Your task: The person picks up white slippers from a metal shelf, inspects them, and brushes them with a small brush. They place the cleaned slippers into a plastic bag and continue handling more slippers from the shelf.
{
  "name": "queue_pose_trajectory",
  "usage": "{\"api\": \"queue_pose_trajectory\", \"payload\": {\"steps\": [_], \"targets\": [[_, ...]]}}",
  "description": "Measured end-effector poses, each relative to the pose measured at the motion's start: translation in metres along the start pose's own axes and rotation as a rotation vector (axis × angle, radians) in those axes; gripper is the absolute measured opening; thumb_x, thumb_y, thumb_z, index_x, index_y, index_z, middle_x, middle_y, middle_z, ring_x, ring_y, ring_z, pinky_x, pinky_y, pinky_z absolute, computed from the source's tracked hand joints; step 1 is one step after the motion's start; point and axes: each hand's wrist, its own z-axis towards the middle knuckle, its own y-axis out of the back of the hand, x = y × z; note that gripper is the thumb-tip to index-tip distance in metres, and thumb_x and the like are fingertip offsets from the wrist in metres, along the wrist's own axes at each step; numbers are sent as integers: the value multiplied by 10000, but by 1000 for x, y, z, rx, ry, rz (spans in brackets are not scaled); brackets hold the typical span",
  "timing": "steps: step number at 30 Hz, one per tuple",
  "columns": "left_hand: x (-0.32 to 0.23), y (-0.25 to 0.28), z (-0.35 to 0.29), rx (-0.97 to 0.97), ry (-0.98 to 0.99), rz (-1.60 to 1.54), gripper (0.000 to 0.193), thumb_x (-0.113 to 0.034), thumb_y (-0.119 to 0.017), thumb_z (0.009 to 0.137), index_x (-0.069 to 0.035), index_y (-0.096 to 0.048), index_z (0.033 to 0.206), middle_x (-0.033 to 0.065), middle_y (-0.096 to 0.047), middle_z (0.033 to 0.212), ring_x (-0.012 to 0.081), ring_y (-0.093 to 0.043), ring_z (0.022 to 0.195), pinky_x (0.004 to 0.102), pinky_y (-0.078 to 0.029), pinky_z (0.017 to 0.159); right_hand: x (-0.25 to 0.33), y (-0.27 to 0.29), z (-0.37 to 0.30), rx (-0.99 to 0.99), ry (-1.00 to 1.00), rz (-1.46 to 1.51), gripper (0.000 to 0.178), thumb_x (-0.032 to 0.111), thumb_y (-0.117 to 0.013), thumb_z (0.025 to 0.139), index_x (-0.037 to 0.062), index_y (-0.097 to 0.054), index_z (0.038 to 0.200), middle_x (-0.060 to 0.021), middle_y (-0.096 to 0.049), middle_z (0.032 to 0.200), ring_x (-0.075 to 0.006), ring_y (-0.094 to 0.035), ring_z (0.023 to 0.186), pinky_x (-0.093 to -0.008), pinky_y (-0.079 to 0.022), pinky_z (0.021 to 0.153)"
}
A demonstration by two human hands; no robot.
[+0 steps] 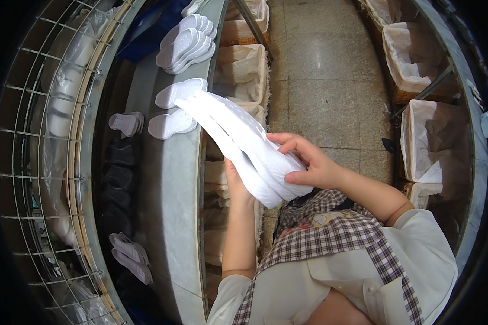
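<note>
We hold a stack of white shoe soles (249,143) over the table's (181,179) edge, our left hand (238,181) and right hand (315,167) each with its grip clamped on the near end; loose white soles (172,124) lie beneath the far end.

Stacked white shoe soles (246,135) hide fingers of the bare left hand (237,184), and the picture's upper edge crops a dark-blue container (148,33).
</note>
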Motion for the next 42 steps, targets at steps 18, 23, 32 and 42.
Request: {"api": "queue_pose_trajectory", "payload": {"steps": [18, 23, 32, 42], "targets": [[10, -7, 15, 181, 151, -362, 481, -386, -525, 902, -45, -469, 1237, 141, -570, 1106, 185, -578, 824, 261, -501, 633, -32, 7, 3, -234, -355, 724, 662, 366, -495, 815, 16, -352, 1359, -150, -488, 1292, -256, -544, 1110, -386, -485, 903], [-10, 3, 9, 252, 178, -899, 617, -464, -455, 898, -76, -353, 1367, 144, -523, 1079, 221, -376, 767, 314, -433, 570, -50, 24, -2, -179, -412, 1314, 575, 387, -405, 845, 39, -461, 1300, -158, -581, 1195, -281, -621, 1018, -405, -489, 919], [11, -25, 28, -4, 209, -282, 501, -331, -454, 946, -83, -332, 1364, 137, -495, 1226, 229, -505, 1120, 341, -497, 867, -27, 28, -4, -253, -115, 394, 648, 270, -594, 807, 26, -382, 1368, -158, -423, 1345, -247, -415, 1250, -369, -347, 1033], [47, -46, 52, 502, 513, -268, 395, -266, -449, 961, -22, -423, 1270, 103, -534, 1174, 231, -512, 1110, 365, -466, 915, -1, 2, -43, -506, 65, -355, 585, 264, -624, 849, 48, -425, 1355, -144, -332, 1438, -275, -263, 1353, -396, -194, 1107]]}}
